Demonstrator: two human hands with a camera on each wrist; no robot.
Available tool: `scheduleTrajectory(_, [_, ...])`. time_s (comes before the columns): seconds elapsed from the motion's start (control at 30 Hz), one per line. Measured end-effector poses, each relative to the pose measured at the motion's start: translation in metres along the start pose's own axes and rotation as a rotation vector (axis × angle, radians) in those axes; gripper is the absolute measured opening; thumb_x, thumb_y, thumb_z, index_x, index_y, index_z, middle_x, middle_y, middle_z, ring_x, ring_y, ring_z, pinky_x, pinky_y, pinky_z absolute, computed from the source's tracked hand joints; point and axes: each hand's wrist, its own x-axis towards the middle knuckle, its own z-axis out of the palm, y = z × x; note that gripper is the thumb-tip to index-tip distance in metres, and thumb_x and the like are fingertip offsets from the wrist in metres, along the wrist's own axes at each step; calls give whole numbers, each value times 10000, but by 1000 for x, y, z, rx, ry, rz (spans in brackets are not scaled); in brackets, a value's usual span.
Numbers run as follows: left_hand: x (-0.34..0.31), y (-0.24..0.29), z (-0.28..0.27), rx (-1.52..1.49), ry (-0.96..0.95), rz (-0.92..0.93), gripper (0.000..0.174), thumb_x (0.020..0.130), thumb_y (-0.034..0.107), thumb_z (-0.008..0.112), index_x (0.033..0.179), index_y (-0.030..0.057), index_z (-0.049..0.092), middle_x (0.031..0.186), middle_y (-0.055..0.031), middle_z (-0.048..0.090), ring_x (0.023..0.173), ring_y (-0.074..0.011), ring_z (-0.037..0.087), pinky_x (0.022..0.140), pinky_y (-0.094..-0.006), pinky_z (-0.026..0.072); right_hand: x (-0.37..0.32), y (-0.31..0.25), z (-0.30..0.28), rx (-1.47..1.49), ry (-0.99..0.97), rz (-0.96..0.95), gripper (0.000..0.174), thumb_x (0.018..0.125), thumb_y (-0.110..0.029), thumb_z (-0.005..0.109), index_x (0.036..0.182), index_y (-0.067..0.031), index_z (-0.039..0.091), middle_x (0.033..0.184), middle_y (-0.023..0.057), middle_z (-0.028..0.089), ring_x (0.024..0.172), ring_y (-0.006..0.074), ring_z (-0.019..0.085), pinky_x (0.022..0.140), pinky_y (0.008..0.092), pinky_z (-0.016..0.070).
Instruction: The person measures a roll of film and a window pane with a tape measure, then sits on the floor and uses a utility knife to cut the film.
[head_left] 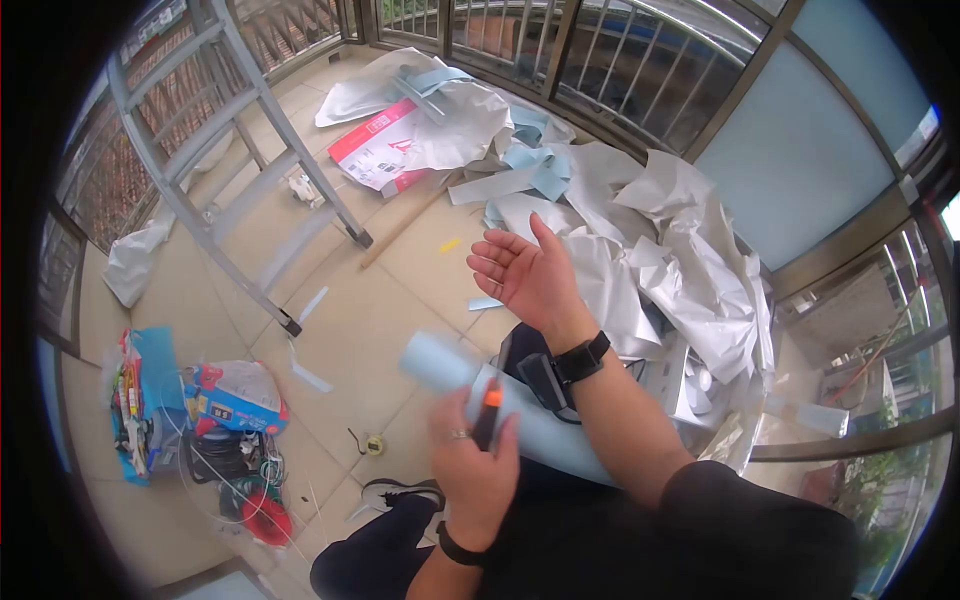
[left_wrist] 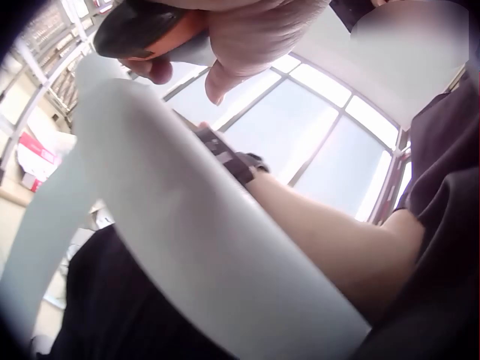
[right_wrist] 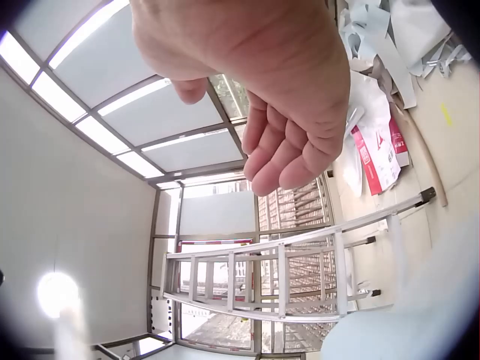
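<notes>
Left hand (head_left: 475, 450) had a black-and-orange tool (head_left: 488, 415) pinched between thumb and curled fingers (ring on one finger, type of tool not clear). It was right over the pale blue roll (head_left: 530, 420); couldn't tell if skin touched it.

Roll lay slanted across the person's dark-trousered lap, its left end blurred in the head view. Left wrist view had a loose pale strip (left_wrist: 41, 232) hanging at the roll's left end.

Right hand (head_left: 530, 280) was up on the far side of the roll, apart from it, palm turned up, fingers close together and slightly bent, thumb standing off. Black band (head_left: 582, 357) on that wrist.

Floor, far side: crumpled silver-grey sheets (head_left: 690, 270) heaped at right, pale blue offcuts (head_left: 540, 170) mixed in, red-and-white printed packaging (head_left: 385, 145) left of those. A long thin stick (head_left: 405, 228) ran from the pile toward the ladder (head_left: 225, 150), which stood at far left. Small yellow scrap (head_left: 450, 245) lay right of the stick.

Near left: tape measure (head_left: 374, 444) on the tiles by the shoe (head_left: 400, 493), blue-and-red plastic pack (head_left: 237, 398) farther left, black cable coil (head_left: 222, 455) just beside it, red coil (head_left: 266, 516) nearer.
</notes>
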Motion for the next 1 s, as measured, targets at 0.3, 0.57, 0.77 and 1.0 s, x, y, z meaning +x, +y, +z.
scheduleTrajectory(0.3, [34, 31, 25, -582, -452, -485, 445, 924, 118, 757, 1310, -37, 597, 905, -52, 685, 710, -99, 622, 644, -269, 517, -8, 1, 16, 57, -65, -56, 603, 1076, -556, 415, 1191, -10, 642, 1130, 184, 729, 1054, 310, 708, 902, 411, 568])
scheduleTrajectory(0.57, [40, 65, 28, -462, -249, -268, 247, 907, 138, 788, 1044, -46, 697, 820, -52, 713, 697, -124, 617, 663, -305, 519, 2, 10, -5, -538, 164, -209, 550, 1046, -535, 508, 1094, -22, 700, 1004, 125, 746, 961, 249, 718, 896, 348, 532])
scheduleTrajectory(0.77, [51, 85, 15, -360, -332, -310, 264, 891, 152, 804, 1018, -53, 695, 758, -75, 700, 657, -125, 611, 642, -306, 516, -8, 17, 1, -1347, 158, -646, 270, 955, -254, 716, 966, 15, 713, 883, 83, 742, 836, 177, 686, 787, 277, 516])
scheduleTrajectory(1.0, [35, 55, 19, -486, -352, -516, 286, 878, 166, 814, 985, -59, 674, 737, -68, 693, 626, -133, 613, 610, -313, 507, 1, 17, -10, -1023, 215, -458, 327, 926, -295, 726, 1019, 19, 736, 846, 89, 738, 780, 159, 681, 745, 315, 545])
